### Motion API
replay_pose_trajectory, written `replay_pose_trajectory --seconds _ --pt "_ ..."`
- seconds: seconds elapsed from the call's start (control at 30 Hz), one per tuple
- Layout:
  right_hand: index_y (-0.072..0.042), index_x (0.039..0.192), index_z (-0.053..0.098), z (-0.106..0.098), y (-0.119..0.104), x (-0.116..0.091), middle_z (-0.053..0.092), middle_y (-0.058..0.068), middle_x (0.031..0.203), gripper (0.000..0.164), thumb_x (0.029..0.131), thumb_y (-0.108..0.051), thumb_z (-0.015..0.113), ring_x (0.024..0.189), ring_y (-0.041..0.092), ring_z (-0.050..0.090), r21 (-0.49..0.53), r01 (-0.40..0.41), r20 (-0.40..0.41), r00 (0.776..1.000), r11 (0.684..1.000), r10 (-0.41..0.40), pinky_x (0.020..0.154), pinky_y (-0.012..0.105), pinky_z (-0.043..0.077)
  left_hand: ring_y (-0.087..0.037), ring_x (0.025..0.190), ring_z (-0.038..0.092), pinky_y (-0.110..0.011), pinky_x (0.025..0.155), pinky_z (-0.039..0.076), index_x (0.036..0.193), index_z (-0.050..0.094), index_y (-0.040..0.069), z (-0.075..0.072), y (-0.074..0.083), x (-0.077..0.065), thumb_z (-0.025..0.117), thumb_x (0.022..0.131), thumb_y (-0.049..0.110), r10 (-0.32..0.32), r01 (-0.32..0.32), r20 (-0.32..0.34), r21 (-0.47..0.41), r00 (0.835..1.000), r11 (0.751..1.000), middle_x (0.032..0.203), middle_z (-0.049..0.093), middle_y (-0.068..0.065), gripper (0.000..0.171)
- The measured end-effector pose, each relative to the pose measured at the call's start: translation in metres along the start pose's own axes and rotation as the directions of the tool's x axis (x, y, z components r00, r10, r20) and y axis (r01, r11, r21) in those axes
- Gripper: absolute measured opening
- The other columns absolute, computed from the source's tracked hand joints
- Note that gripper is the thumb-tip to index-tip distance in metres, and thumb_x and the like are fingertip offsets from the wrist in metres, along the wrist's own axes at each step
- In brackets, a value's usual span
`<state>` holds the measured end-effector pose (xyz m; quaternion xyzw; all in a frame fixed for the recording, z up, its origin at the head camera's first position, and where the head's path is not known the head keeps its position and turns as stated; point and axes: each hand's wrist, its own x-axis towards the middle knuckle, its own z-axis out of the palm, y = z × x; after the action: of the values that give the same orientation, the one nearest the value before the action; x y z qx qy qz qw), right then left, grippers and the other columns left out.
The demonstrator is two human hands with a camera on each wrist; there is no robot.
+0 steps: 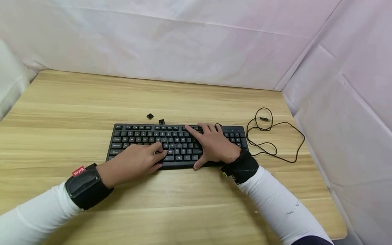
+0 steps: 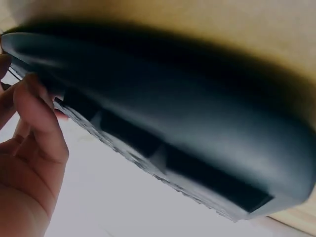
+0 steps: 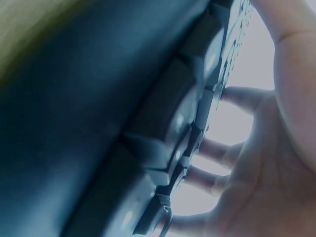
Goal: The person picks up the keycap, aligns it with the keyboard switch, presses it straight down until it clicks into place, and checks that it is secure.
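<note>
A black keyboard (image 1: pixel 180 165) lies flat on the wooden table. My left hand (image 1: pixel 131 163) reaches over its lower middle, where bent thumb and index finger pinch at a keycap (image 1: pixel 164 151) in the letter rows. The fingers mostly cover that key. In the left wrist view, curled fingers (image 2: pixel 42 116) meet the keys at the keyboard's edge. Spread across the right half is my right hand (image 1: pixel 214 144), its long fingers toward the back edge and its thumb at the front edge. Two loose black keycaps, one (image 1: pixel 150 116) and another (image 1: pixel 161 121), lie just behind the keyboard.
A thin black cable (image 1: pixel 298 153) loops over the table to the right of the keyboard, with its plug (image 1: pixel 264 119) among the loops. White cloth (image 1: pixel 171 44) hangs along the back and right sides of the table (image 1: pixel 183 211).
</note>
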<state>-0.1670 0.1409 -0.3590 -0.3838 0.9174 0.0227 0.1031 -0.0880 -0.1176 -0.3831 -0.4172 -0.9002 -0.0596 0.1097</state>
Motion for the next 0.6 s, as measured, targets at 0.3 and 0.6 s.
replay_pose_trajectory --seconds 0.3,0.6 --pt "-0.021 0.153 0.012 0.001 0.001 -0.001 0.029 0.023 0.144 0.133 0.047 -0.075 0.073 0.126 0.040 0.026 0.009 0.022 -0.012 1.000 1.000 -0.022 0.099 0.064 0.026 -0.008 0.065 0.058 -0.031 0.053 0.055 0.092 0.075 0.015 -0.021 -0.023 0.023 0.067 0.085 0.024 -0.133 0.133 0.004 -0.120 0.991 0.984 0.085 0.065 0.001 0.014" --pt "-0.023 0.153 0.010 0.002 0.002 0.000 0.028 0.023 0.144 0.135 0.046 -0.075 0.073 0.126 0.039 0.025 0.003 0.004 -0.004 1.000 1.000 -0.004 0.099 0.064 0.026 -0.016 0.060 0.059 -0.038 0.047 0.053 0.096 0.073 0.010 -0.029 -0.061 0.063 0.070 0.082 0.017 -0.214 0.214 0.041 0.000 0.976 0.977 0.084 0.067 -0.007 0.016"
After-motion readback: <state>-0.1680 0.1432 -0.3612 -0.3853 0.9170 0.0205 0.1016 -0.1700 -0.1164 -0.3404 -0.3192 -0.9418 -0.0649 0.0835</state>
